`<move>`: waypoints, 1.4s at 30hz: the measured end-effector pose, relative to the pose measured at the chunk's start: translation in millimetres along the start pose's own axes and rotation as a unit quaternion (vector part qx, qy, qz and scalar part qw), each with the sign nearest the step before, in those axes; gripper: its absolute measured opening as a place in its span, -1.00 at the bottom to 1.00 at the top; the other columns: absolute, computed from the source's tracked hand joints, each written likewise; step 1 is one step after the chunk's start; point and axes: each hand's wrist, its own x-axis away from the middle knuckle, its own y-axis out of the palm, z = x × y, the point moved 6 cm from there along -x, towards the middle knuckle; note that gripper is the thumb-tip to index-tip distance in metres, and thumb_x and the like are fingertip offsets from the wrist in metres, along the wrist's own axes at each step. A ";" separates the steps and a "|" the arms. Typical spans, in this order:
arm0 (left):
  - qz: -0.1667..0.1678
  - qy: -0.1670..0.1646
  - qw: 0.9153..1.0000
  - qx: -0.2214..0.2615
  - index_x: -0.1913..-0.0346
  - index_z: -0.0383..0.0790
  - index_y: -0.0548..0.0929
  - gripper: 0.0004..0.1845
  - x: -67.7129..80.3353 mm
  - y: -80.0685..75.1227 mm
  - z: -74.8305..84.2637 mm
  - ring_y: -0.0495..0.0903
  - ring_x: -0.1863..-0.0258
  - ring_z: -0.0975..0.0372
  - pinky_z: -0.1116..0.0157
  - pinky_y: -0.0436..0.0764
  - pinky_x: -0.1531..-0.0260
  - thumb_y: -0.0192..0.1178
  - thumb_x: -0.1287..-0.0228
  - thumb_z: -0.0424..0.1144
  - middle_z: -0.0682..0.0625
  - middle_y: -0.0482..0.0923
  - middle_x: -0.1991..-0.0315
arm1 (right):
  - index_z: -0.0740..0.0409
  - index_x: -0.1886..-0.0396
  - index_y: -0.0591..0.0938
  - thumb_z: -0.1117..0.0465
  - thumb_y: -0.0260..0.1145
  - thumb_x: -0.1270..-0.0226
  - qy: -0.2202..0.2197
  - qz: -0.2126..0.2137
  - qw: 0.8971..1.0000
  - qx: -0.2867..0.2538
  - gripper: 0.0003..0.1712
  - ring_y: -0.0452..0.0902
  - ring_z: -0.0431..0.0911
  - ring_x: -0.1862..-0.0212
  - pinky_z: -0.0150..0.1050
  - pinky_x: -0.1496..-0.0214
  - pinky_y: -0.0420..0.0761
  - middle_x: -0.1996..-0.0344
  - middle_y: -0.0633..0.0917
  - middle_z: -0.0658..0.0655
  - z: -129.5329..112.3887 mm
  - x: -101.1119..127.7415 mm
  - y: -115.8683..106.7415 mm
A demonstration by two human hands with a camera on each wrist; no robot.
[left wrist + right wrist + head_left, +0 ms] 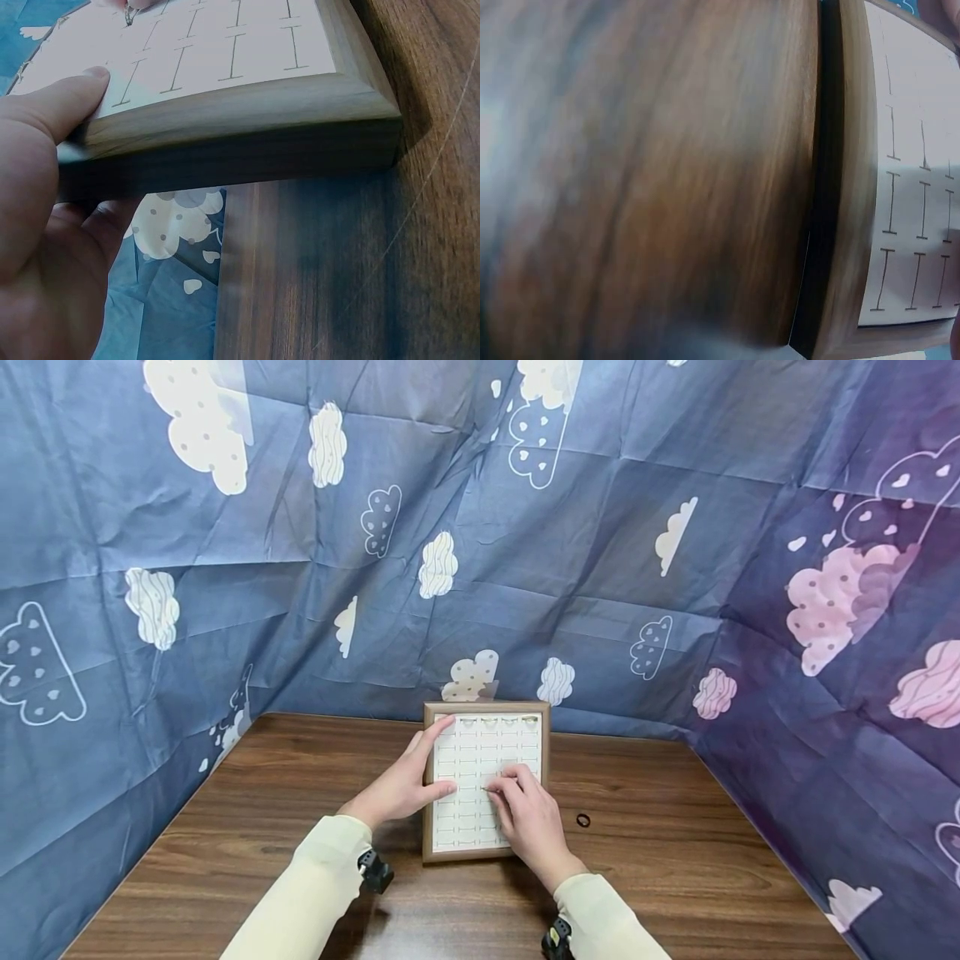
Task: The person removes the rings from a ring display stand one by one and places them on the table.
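Note:
A wood-framed ring display board [457, 827] with a white slotted face leans up on the table. My left hand [405, 781] grips its left side. In the left wrist view, the thumb of that hand lies on the white face and other fingers are behind the frame [247, 124]. My right hand [531, 818] is over the middle of the board and pinches a small ring [130, 15] against the slots. The right wrist view shows mainly the frame's side [855, 187] and several slots; little of the right hand shows there.
Several rings [489, 721] sit in the top row of slots. One dark ring [583, 820] lies on the brown wooden table [645, 877], right of the board. A blue cloud-print cloth [525, 585] hangs behind and along the sides.

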 end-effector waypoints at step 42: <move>-0.005 -0.009 1.000 0.001 -0.77 0.24 -0.11 0.11 -0.1 1.6 -2.1 0.37 -0.53 -0.06 -0.11 0.42 -0.50 0.45 -0.44 -0.22 -0.24 0.14 -0.63 | 0.12 0.15 0.68 0.46 0.47 -0.32 0.059 0.000 0.995 -0.085 -0.78 0.46 -0.28 0.34 -0.55 0.30 0.40 0.19 0.64 -0.04 57.7 25.9 -60.5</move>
